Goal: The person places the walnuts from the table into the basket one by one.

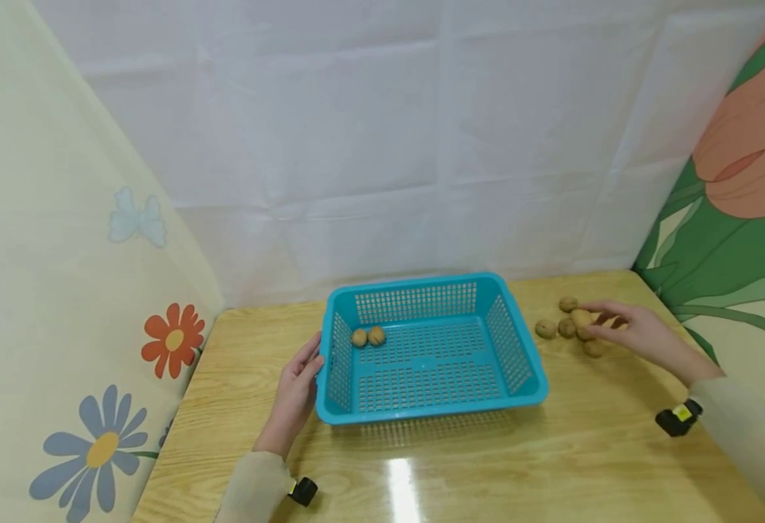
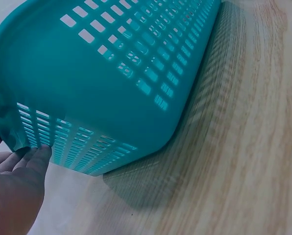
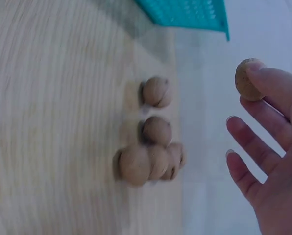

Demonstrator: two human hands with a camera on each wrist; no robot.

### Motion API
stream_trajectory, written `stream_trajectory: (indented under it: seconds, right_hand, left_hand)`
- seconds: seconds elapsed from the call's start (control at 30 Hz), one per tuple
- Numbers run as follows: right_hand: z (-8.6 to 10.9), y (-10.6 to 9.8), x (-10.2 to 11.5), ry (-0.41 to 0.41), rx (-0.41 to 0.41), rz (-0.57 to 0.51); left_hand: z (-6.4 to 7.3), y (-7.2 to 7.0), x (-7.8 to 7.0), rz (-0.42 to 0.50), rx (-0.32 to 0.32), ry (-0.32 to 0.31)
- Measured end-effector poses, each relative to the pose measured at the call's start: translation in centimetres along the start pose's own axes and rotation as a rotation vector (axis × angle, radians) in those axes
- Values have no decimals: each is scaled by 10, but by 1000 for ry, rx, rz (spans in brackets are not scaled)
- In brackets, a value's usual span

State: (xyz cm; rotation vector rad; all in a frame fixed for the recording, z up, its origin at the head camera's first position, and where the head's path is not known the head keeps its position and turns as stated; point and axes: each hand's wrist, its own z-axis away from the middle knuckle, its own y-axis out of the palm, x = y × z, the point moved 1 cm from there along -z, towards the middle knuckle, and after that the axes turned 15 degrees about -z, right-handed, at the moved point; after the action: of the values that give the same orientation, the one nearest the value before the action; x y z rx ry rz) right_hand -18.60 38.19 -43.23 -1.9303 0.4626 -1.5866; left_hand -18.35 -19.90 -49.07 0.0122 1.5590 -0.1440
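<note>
A blue plastic basket (image 1: 431, 417) with slotted walls stands on the table, two walnuts (image 1: 376, 335) lying side by side in its left end. My left hand (image 1: 296, 392) holds the basket's left side, thumb at the rim and fingertips (image 2: 40, 152) against the outer wall in the left wrist view. To the right of the basket, my right hand (image 1: 646, 335) pinches a walnut (image 3: 246, 84) between thumb and fingers, raised above the table. Several other walnuts (image 1: 545, 329) lie close together beneath that hand; in the right wrist view one walnut (image 3: 157, 91) sits slightly apart.
The wooden table (image 1: 487, 472) carries everything and ends at a white cloth backdrop (image 1: 369, 145). Flower-patterned panels stand at the left (image 1: 62, 290) and right (image 1: 748, 254). A small black device (image 1: 679, 418) is by the right wrist, another (image 1: 304, 492) by the left.
</note>
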Motion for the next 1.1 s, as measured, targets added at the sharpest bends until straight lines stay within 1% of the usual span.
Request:
stream_trajectory:
  seconds: [0.13, 0.37, 0.5, 0.77, 0.9, 1.1]
  right_hand:
    - [-8, 4, 16, -45, 19, -33]
    - [-21, 11, 43, -4, 65, -66]
    - [-32, 18, 55, -16, 80, -66]
    - [-57, 40, 77, -99, 129, -38]
    - [-70, 53, 91, -119, 168, -49]
    - [-92, 76, 107, -174, 217, -83]
  left_hand:
    - [0, 1, 1, 7, -7, -1]
    - [-1, 3, 0, 1, 10, 20]
    - [-1, 3, 0, 5, 11, 24]
    - [0, 2, 2, 7, 9, 19]
    - [1, 1, 1, 5, 13, 17]
    - [2, 1, -1, -12, 14, 20]
